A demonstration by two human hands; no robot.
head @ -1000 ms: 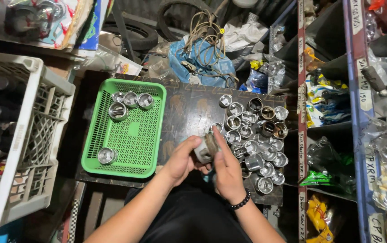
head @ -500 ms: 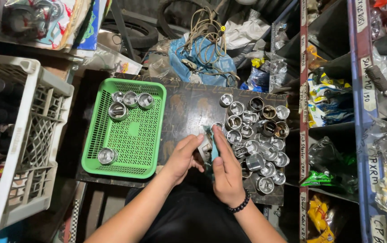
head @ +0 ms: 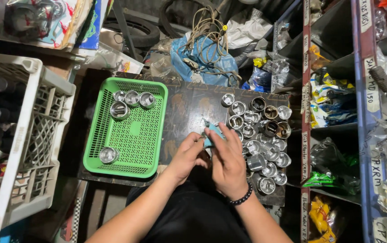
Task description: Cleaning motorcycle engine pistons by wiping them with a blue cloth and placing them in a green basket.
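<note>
Between your two hands sits a small teal-blue cloth (head: 210,137), bunched up, with only its upper edge and a corner showing above your fingers; whatever it wraps is hidden from view. Your left hand (head: 188,155) cups it from the left, fingers curled in against it, and your right hand (head: 227,158) lies over it from the right, palm down, fingers stretched forward across the top. The cloth sits low over the dark board, just left of the cluster of shiny metal sockets (head: 259,137), which stand open end up, packed close together at your right.
</note>
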